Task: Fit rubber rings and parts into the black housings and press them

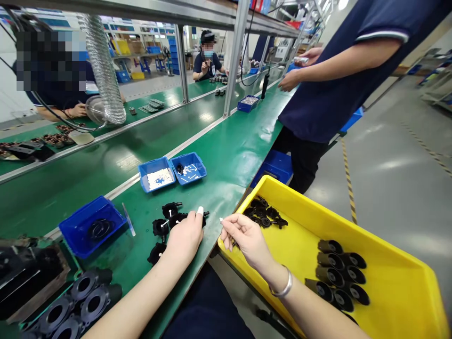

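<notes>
So the right hand (245, 238) is pinching a tiny white piece (221, 220) between thumb and fingertips, right by the near left edge of the big yellow bin (294, 247). It's too small to say exactly what it is. There's a metal bangle (283, 284) on that wrist.

The left hand (185, 238) is on the green counter (219, 157), a bit left of the yellow bin, fingers bent down over a bunch of black nozzled plastic parts (160, 228). One finger has a white cover on the tip. Can't tell if it's actually gripping one of the parts, since the back of the hand blocks the view. At least a couple of those parts have little white pins sticking out of them.

Farther left of the yellow bin and deeper on the counter are two small blue trays side by side: one with a layer of white bits (153, 180), the other with loose white pins (192, 178) plus a black piece. Way left of the bin there's another blue tray holding black rings (100, 226), a clear strip (129, 220) just beside it, and black cylindrical housings (82, 295) nearer the camera.

Inside the yellow bin, small black parts sit in the far left corner and black cups (330, 275) toward the right. A co-worker in dark blue (318, 103) stands just beyond it.
</notes>
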`<state>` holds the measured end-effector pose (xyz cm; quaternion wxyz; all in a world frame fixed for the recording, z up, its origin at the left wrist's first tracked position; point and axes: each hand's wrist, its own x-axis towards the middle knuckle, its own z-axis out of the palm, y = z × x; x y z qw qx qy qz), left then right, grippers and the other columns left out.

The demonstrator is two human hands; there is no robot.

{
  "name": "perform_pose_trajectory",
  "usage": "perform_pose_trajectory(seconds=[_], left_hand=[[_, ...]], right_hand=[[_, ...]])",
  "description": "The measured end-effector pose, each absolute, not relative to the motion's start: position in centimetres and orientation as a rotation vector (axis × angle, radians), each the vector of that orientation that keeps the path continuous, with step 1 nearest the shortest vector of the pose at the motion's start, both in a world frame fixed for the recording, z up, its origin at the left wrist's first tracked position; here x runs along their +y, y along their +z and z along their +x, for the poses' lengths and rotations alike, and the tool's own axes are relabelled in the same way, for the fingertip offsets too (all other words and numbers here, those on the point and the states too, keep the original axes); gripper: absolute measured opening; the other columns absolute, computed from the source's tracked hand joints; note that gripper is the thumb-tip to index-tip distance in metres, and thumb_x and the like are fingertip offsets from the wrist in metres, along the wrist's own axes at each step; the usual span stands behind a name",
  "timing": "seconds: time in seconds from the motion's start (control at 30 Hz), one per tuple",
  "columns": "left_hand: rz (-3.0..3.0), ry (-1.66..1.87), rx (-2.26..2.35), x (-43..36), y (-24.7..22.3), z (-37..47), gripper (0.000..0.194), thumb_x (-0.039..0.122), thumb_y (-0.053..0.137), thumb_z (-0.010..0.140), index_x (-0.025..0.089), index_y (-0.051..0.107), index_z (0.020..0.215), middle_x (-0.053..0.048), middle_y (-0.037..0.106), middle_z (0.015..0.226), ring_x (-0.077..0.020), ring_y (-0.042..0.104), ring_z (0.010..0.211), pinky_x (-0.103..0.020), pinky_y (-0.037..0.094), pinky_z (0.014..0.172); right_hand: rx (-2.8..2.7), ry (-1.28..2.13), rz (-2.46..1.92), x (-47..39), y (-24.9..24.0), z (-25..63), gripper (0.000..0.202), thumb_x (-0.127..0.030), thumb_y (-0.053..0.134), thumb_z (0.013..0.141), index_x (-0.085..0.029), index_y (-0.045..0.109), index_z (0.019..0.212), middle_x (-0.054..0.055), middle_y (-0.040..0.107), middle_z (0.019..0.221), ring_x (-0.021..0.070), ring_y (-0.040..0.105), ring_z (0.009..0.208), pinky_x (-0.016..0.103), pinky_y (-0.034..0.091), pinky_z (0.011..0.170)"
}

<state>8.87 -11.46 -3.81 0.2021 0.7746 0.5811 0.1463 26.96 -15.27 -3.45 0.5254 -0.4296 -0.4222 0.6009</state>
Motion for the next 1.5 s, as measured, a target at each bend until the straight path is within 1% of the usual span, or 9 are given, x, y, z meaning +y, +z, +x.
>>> perform_pose_trajectory(seconds=[0.1, 0.23, 0.37, 0.67, 0.83, 1.07, 1.27, 1.37, 1.5], left_hand=[[2.111, 0.452, 1.589, -10.7, -4.4, 9.4, 0.043, 0.011, 0.059, 0.082, 0.011, 0.062, 0.125, -0.013, 0.062, 0.097, -0.0272, 0.067, 0.075, -0.036, 0.052, 0.069], [2.046, 0.605, 1.459, -11.2, -4.0, 8.1, 0.047, 0.02, 0.062, 0.084, 0.016, 0.056, 0.13, -0.012, 0.06, 0.109, -0.0249, 0.066, 0.091, -0.034, 0.054, 0.08], [1.705, 0.801, 1.271, -12.9, -3.2, 6.9, 0.049, 0.028, 0.064, 0.086, 0.023, 0.055, 0.134, -0.01, 0.06, 0.121, -0.0199, 0.066, 0.089, -0.027, 0.054, 0.073], [1.698, 0.918, 1.336, -14.4, -2.5, 7.0, 0.05, 0.019, 0.073, 0.076, 0.024, 0.066, 0.126, -0.004, 0.063, 0.085, -0.0182, 0.059, 0.068, -0.026, 0.05, 0.066], [1.913, 0.884, 1.349, -14.8, -3.4, 6.8, 0.057, 0.019, 0.063, 0.085, 0.025, 0.054, 0.141, -0.011, 0.061, 0.133, -0.0306, 0.062, 0.113, -0.035, 0.051, 0.094], [2.112, 0.839, 1.345, -15.2, -3.9, 6.7, 0.05, 0.019, 0.051, 0.094, 0.023, 0.05, 0.144, -0.016, 0.061, 0.135, -0.0338, 0.063, 0.118, -0.043, 0.05, 0.101], [2.538, 0.381, 1.445, -13.7, -3.3, 7.1, 0.042, 0.015, 0.044, 0.095, 0.014, 0.056, 0.135, -0.02, 0.066, 0.121, -0.0312, 0.072, 0.09, -0.036, 0.057, 0.072], [2.704, 0.128, 1.546, -12.4, -3.2, 7.0, 0.036, 0.018, 0.05, 0.093, 0.009, 0.061, 0.126, -0.021, 0.064, 0.119, -0.0302, 0.07, 0.08, -0.038, 0.056, 0.065], [2.806, 0.082, 1.653, -11.3, -3.5, 6.0, 0.034, 0.014, 0.05, 0.092, 0.0, 0.06, 0.121, -0.027, 0.057, 0.125, -0.0346, 0.065, 0.093, -0.045, 0.055, 0.08]], right_hand=[[-1.02, 1.443, -1.063, -15.1, -3.9, 26.9, 0.034, -0.047, 0.073, 0.087, -0.015, 0.065, 0.091, 0.001, 0.068, 0.066, 0.0101, 0.06, 0.049, 0.02, 0.048, 0.046], [-1.226, 1.373, -1.092, -15.3, -4.1, 26.5, 0.031, -0.046, 0.066, 0.093, -0.015, 0.066, 0.095, 0.0, 0.066, 0.068, 0.0102, 0.06, 0.052, 0.021, 0.05, 0.05], [-1.622, 1.06, -1.152, -15.7, -3.4, 25.9, 0.023, -0.036, 0.056, 0.1, -0.017, 0.067, 0.093, -0.001, 0.065, 0.067, 0.0093, 0.058, 0.051, 0.022, 0.049, 0.054], [-2.037, 0.408, -1.155, -16.0, -2.9, 24.6, 0.021, -0.025, 0.045, 0.105, -0.017, 0.064, 0.098, 0.005, 0.071, 0.08, 0.0175, 0.068, 0.07, 0.028, 0.052, 0.066], [-2.194, 0.24, -1.222, -16.3, -2.3, 24.4, 0.03, -0.021, 0.036, 0.106, -0.016, 0.06, 0.09, 0.006, 0.067, 0.074, 0.0192, 0.064, 0.065, 0.031, 0.048, 0.062], [-2.117, 0.503, -1.195, -15.7, -2.4, 23.7, 0.023, -0.017, 0.041, 0.101, -0.02, 0.052, 0.082, 0.001, 0.06, 0.067, 0.0152, 0.056, 0.059, 0.027, 0.042, 0.059], [-1.983, 1.036, -1.198, -13.2, -2.1, 26.5, 0.02, -0.025, 0.047, 0.103, -0.019, 0.059, 0.089, -0.002, 0.064, 0.068, 0.0123, 0.063, 0.057, 0.023, 0.05, 0.06], [-1.887, 0.827, -1.437, -11.8, -2.4, 31.3, 0.023, -0.033, 0.042, 0.106, -0.018, 0.06, 0.107, 0.002, 0.07, 0.086, 0.0134, 0.07, 0.072, 0.024, 0.055, 0.069], [-2.05, 0.613, -1.707, -12.8, -6.1, 36.8, 0.012, -0.025, 0.06, 0.097, -0.015, 0.065, 0.094, 0.004, 0.071, 0.082, 0.0167, 0.07, 0.07, 0.028, 0.058, 0.067]])
